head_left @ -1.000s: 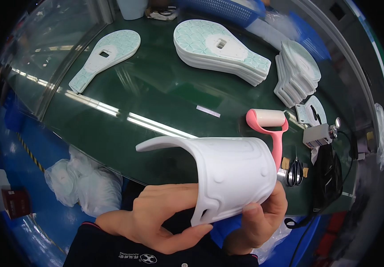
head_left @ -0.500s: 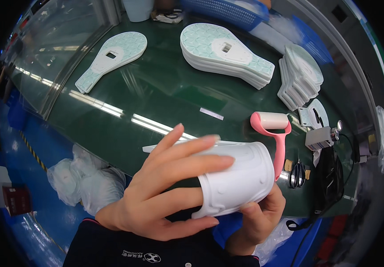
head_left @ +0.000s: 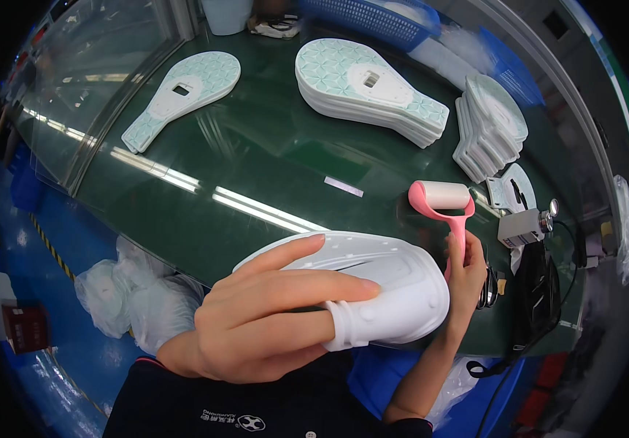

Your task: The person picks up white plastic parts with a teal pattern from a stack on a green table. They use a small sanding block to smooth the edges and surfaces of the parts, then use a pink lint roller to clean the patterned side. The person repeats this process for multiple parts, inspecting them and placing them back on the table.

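Note:
My left hand (head_left: pixel 263 321) is closed round one end of a white molded plastic shell (head_left: pixel 402 292), its fingers spread across the top. The shell is held tilted over the table's near edge, and its hollow, curved side shows. On the right, my right hand (head_left: pixel 468 274) has its fingers closed on the pink handle of a hand roller (head_left: pixel 446 196). The roller's white cylinder lies at the far end of the handle, on the green table (head_left: pixel 271 175). My right palm is partly turned out of sight.
Beyond the hands lie a teal-patterned paddle-shaped panel (head_left: pixel 183 95), a stack of similar panels (head_left: pixel 365 80) and another leaning stack (head_left: pixel 489 124). At the right are a pump bottle (head_left: pixel 522 228), scissors (head_left: pixel 487 288) and a black pouch (head_left: pixel 537 299). Blue baskets (head_left: pixel 373 18) stand at the back.
My right hand has left the white shell and moved right and up onto the roller's handle. The shell has tipped in my left hand, turning its hollow side into view.

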`<state>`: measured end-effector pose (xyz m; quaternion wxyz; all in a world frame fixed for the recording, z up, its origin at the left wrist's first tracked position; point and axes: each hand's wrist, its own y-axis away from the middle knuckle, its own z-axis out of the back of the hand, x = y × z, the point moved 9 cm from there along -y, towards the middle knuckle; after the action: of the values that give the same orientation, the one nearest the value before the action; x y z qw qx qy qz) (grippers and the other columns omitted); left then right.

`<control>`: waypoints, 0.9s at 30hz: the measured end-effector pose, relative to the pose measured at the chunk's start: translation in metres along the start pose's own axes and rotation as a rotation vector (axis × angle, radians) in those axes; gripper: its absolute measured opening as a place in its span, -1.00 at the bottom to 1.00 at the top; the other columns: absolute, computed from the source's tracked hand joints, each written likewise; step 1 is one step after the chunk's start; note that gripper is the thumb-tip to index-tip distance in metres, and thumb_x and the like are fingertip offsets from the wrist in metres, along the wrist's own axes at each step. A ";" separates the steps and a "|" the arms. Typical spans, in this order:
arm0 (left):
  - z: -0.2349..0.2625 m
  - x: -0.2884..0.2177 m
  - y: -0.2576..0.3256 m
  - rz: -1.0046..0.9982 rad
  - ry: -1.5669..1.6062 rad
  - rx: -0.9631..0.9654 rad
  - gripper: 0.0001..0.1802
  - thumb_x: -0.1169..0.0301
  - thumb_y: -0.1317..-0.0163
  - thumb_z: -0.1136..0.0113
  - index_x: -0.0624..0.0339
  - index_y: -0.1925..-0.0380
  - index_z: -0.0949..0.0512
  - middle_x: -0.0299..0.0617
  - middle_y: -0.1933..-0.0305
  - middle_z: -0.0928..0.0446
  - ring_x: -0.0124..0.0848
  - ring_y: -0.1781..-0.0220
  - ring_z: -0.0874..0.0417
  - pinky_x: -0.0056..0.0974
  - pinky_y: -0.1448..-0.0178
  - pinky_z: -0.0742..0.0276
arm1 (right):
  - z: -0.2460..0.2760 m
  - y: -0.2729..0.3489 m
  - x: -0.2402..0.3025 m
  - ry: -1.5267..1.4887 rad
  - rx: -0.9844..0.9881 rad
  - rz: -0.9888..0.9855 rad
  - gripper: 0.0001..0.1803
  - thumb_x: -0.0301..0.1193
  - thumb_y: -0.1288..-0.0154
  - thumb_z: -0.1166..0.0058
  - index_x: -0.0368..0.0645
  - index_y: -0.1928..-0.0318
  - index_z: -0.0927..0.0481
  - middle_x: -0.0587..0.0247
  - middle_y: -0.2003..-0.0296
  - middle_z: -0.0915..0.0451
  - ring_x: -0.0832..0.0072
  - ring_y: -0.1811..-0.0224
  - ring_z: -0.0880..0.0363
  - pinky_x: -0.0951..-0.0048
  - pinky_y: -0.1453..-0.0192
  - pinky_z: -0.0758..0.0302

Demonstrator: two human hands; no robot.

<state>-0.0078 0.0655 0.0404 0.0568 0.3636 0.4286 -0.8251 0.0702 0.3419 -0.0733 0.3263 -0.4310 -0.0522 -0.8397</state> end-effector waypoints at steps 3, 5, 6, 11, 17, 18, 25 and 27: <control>0.002 -0.002 0.001 -0.007 -0.095 -0.013 -0.64 0.63 0.23 -0.21 0.22 0.33 -0.40 -0.01 0.26 -0.47 -0.30 0.24 -0.55 -0.05 -0.16 -0.14 | 0.006 0.007 0.013 -0.127 -0.076 0.029 -0.74 -0.29 -0.20 0.13 -0.25 0.28 -0.40 0.46 0.69 -0.24 0.80 0.70 -0.15 0.72 0.66 -0.10; 0.003 -0.004 0.000 -0.019 -0.166 -0.005 -0.66 0.64 0.22 -0.19 0.22 0.34 -0.40 -0.04 0.30 -0.48 -0.32 0.25 -0.55 -0.05 -0.16 -0.15 | 0.027 0.012 0.023 -0.394 -0.185 0.022 -0.76 -0.31 -0.23 0.20 -0.24 0.28 -0.38 0.47 0.70 -0.21 0.83 0.73 -0.10 0.78 0.70 -0.03; 0.003 -0.006 -0.001 -0.022 -0.197 0.006 -0.67 0.64 0.21 -0.17 0.22 0.35 -0.40 -0.05 0.32 -0.49 -0.33 0.25 -0.55 -0.05 -0.16 -0.16 | 0.040 0.018 0.038 -0.455 -0.232 0.038 -0.76 -0.30 -0.25 0.24 -0.24 0.27 -0.37 0.46 0.70 -0.21 0.84 0.74 -0.09 0.79 0.73 -0.01; 0.003 -0.014 -0.009 -0.072 -0.338 -0.092 -0.91 0.50 0.15 -0.13 0.17 0.54 -0.46 -0.19 0.39 -0.53 -0.41 0.35 -0.56 -0.22 0.06 -0.42 | 0.088 0.067 0.098 -0.384 -0.412 0.418 -0.56 -0.13 -0.19 0.24 -0.34 0.37 -0.41 0.34 0.71 -0.34 0.71 0.75 -0.20 0.69 0.72 -0.09; 0.001 -0.017 -0.014 -0.120 -0.454 -0.100 -0.95 0.49 0.12 -0.10 0.16 0.57 -0.46 -0.22 0.40 -0.53 -0.45 0.37 -0.55 -0.24 0.06 -0.41 | 0.094 0.072 0.132 -0.213 -0.275 0.698 -0.41 0.08 0.03 0.04 -0.33 0.53 -0.45 0.21 0.70 -0.46 0.57 0.71 -0.28 0.62 0.65 -0.11; 0.002 -0.018 -0.015 -0.134 -0.459 -0.098 -0.94 0.47 0.11 -0.11 0.14 0.57 -0.45 -0.23 0.40 -0.53 -0.46 0.36 -0.56 -0.24 0.05 -0.41 | 0.101 0.070 0.127 -0.204 -0.284 0.691 -0.41 0.08 0.01 0.06 -0.32 0.53 -0.45 0.21 0.69 -0.45 0.58 0.71 -0.26 0.63 0.66 -0.09; 0.005 -0.014 -0.009 0.002 -0.383 0.025 -0.86 0.53 0.04 -0.07 0.11 0.43 -0.37 -0.11 0.34 -0.51 -0.37 0.29 -0.57 -0.07 -0.12 -0.22 | 0.126 0.075 0.038 -0.322 -0.169 0.484 -0.50 -0.38 -0.06 0.01 -0.32 -0.01 -0.22 0.13 0.17 -0.34 0.39 0.16 -0.40 0.46 0.10 -0.38; 0.003 -0.013 -0.011 -0.006 -0.347 0.029 -0.85 0.52 0.04 -0.08 0.13 0.42 -0.37 -0.07 0.33 -0.51 -0.34 0.28 -0.56 -0.07 -0.12 -0.23 | 0.113 0.059 0.057 -0.426 -0.116 0.415 -0.61 -0.34 -0.14 0.09 -0.34 0.08 -0.28 0.21 0.32 -0.38 0.50 0.33 -0.42 0.57 0.29 -0.38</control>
<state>-0.0044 0.0669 0.0571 0.1220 0.2151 0.4014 -0.8819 0.1596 0.3084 0.0288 0.4475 -0.6169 0.0177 -0.6472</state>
